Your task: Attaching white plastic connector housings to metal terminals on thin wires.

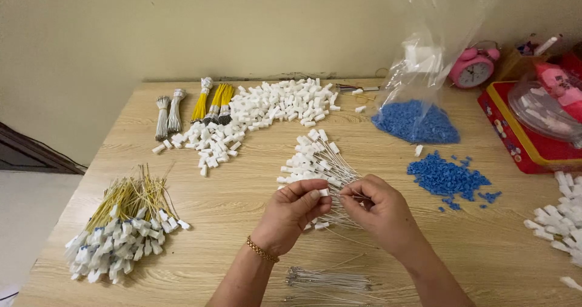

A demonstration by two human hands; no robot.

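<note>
- Nearest the camera, a flat bundle of bare grey wires lies on the wooden worktop, just below and between the two forearms.
- The left hand has thumb and forefinger pressed together, pinching a small white plug. A gold bracelet sits on the left wrist.
- The right hand is curled, fingertips pinching a thin grey wire that runs to the plug. The two hands meet fingertip to fingertip; the plug sits exactly between them.
- Directly behind the hands, touching them, a fan of grey wires with white plugs fitted spreads up and to the left.
- To the left, well apart from the hands, a heap of yellow wires with white plugs lies near the worktop edge.
- To the right of the right hand, a loose pile of blue pieces lies on the worktop. A second group of white plugs sits at the right edge.
- Farther back, a long scatter of loose white plugs crosses the worktop.
- Beside that scatter, at its left, lie tied yellow wire bundles and grey wire bundles.
- Back right: a clear plastic bag holding more blue pieces, a pink alarm clock and a red tray.
</note>
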